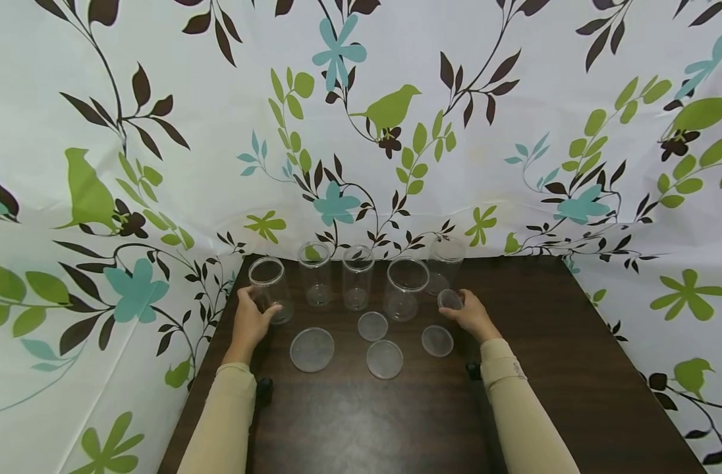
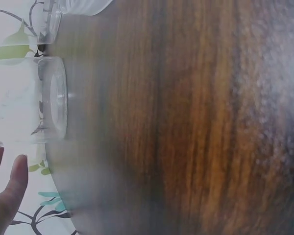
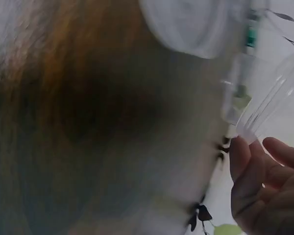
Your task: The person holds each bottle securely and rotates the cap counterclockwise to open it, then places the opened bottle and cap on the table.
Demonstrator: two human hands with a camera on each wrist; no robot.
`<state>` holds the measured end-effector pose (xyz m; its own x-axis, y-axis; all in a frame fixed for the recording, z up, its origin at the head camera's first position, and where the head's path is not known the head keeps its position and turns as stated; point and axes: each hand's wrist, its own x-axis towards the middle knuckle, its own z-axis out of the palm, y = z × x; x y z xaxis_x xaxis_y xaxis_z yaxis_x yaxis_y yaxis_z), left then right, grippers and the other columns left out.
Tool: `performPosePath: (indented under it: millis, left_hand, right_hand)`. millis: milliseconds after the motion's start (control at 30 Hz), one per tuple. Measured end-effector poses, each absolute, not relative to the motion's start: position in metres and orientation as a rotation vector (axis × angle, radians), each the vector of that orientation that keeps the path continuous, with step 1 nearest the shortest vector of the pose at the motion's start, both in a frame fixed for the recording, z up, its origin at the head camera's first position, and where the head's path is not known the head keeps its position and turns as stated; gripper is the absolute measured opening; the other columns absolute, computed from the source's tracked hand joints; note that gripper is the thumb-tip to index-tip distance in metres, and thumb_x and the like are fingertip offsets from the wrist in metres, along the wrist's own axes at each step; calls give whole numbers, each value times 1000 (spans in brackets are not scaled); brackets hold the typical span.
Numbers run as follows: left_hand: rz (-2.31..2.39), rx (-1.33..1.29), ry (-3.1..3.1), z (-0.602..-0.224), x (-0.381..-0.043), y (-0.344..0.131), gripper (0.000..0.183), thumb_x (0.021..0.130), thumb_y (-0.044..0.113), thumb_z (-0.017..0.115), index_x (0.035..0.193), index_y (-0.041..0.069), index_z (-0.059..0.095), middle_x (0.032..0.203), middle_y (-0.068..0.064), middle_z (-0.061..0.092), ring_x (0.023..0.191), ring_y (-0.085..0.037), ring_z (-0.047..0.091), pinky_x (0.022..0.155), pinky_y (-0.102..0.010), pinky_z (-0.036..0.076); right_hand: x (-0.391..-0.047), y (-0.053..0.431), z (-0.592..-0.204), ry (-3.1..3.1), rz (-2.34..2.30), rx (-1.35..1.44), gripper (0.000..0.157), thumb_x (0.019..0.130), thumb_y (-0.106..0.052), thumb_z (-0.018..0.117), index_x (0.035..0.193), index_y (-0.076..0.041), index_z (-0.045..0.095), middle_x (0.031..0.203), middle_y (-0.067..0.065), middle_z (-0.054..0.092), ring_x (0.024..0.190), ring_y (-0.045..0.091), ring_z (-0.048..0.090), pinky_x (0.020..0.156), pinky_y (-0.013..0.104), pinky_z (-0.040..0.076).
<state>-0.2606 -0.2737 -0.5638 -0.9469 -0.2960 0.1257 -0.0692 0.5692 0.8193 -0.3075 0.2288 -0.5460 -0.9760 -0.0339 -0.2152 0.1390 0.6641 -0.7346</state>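
My left hand (image 1: 251, 324) is at the leftmost clear jar (image 1: 271, 283), its thumb in front of the jar's lower wall. In the left wrist view, the fingers are extended and spread, with fingertips right by the jar (image 2: 54, 100), which stands upright on the table. My right hand (image 1: 472, 317) pinches a small clear round lid (image 1: 450, 299) by its edge, tilted up above the table. The right wrist view shows the lid (image 3: 272, 100) between thumb and fingers. Behind it stands a clear jar (image 1: 446, 260) at the back right; a wide jar (image 1: 407, 289) is left of that.
Two slim clear jars (image 1: 316, 276) stand between the leftmost and wide jars. Several clear round lids lie flat in front, including a large lid (image 1: 312, 350) and a smaller lid (image 1: 437, 341). A patterned sheet (image 1: 349, 131) hangs behind the dark wooden table (image 1: 367, 421).
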Motion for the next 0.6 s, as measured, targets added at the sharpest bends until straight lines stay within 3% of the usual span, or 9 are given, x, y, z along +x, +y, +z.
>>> performPosePath:
  millis: [200, 367, 600]
  left_hand:
    - [-1302, 323, -2566, -566, -259, -272, 75, 90, 16, 79, 141, -5, 27, 144, -33, 43, 134, -49, 42, 108, -61, 34]
    - [-1301, 331, -2583, -569, -258, -268, 76, 90, 17, 80, 140, -5, 28, 141, -35, 44, 132, -50, 43, 107, -61, 35]
    - [-1336, 306, -2601, -568, -263, -264, 83, 88, 17, 82, 143, -5, 25, 139, -34, 44, 131, -47, 45, 107, -60, 36]
  right_hand:
    - [-316, 222, -560, 2783, -831, 75, 94, 89, -37, 78, 151, 13, 28, 149, 41, 33, 134, 59, 35, 105, 67, 36]
    - [-311, 221, -567, 2820, -685, 71, 96, 89, -42, 77, 149, 15, 29, 143, 43, 35, 128, 61, 39, 100, 68, 39]
    - [-308, 230, -573, 2786, -734, 69, 92, 99, -51, 61, 150, 17, 24, 146, 44, 28, 132, 62, 32, 104, 69, 34]
